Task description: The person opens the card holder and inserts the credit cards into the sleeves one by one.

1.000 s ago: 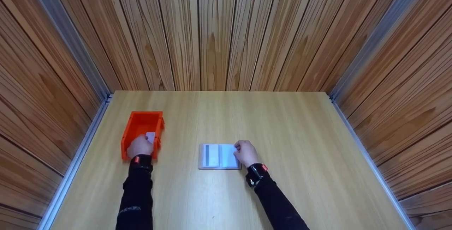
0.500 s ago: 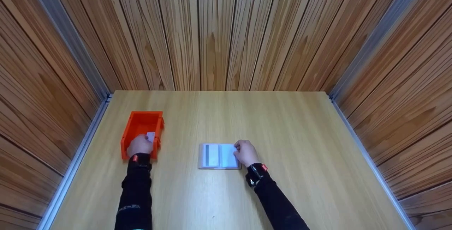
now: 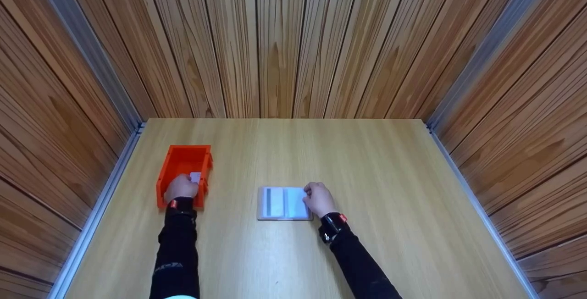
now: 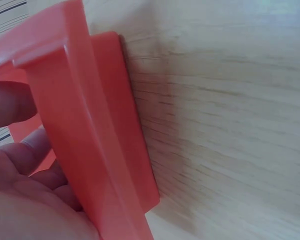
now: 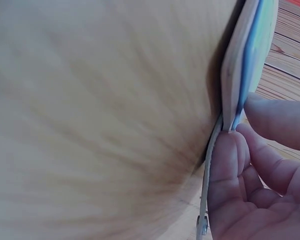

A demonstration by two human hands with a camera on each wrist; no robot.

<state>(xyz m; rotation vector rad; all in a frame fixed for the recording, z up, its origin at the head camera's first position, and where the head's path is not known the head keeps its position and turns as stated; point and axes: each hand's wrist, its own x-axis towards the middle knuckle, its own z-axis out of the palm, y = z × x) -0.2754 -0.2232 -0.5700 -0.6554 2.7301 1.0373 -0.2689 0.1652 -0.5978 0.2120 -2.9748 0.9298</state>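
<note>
My left hand (image 3: 181,187) reaches down into an orange-red plastic bin (image 3: 210,152) at the left. A pale card (image 3: 196,177) shows just beyond its knuckles. In the left wrist view the bin's side wall (image 4: 90,140) hides the fingertips, so I cannot tell whether they grip anything. At mid-table lies an opened card holder (image 3: 276,202) with clear sleeves. My right hand (image 3: 319,198) pinches its right edge. Up close, the right thumb (image 5: 275,120) lies on the sleeve side, bent fingers (image 5: 225,155) are at the edge, and a thin cover flap with a snap stud (image 5: 204,225) stands beside them.
The light wooden tabletop (image 3: 367,166) stretches between metal side rails (image 3: 486,212). Plank-patterned walls (image 3: 275,42) rise at the back and both sides. Dark sleeves and wrist-worn cameras cover both forearms.
The left forearm and wrist have shifted very slightly, with the hand still inside the bin. The right hand and card holder stay where they were.
</note>
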